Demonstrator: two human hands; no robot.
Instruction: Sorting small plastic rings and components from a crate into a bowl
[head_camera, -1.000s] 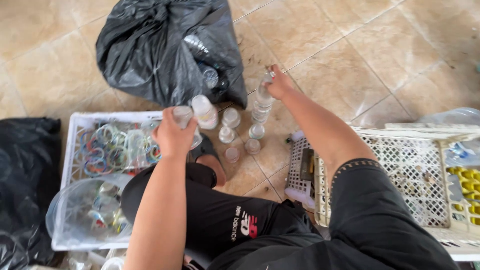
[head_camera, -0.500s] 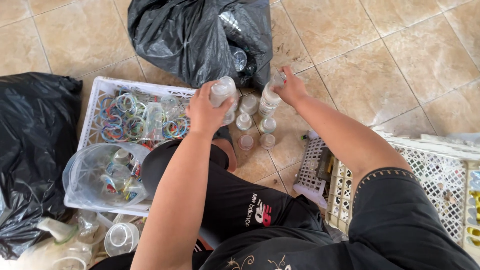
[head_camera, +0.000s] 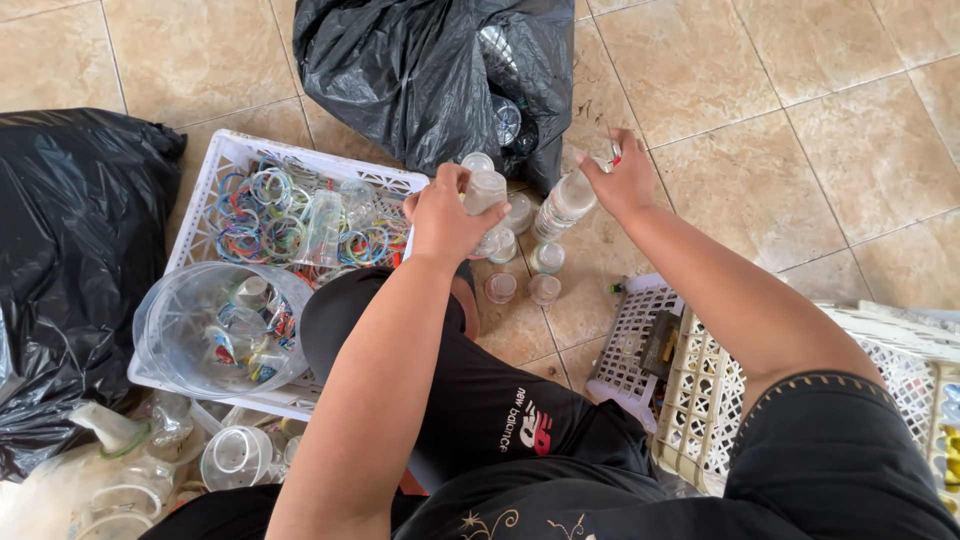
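White crate (head_camera: 225, 160) holds coloured rings; our left hand (head_camera: 447, 212) grips a clear bottle (head_camera: 486, 188), right hand (head_camera: 622, 180) grips another bottle (head_camera: 566, 200), both nearer the crate than before.

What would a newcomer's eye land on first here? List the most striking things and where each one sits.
At centre, the left hand grips a small clear plastic bottle while the right hand holds another clear bottle above the tan tiled floor. Behind them gapes a crumpled black plastic bag. To the left sits a white plastic crate full of colourful rings.
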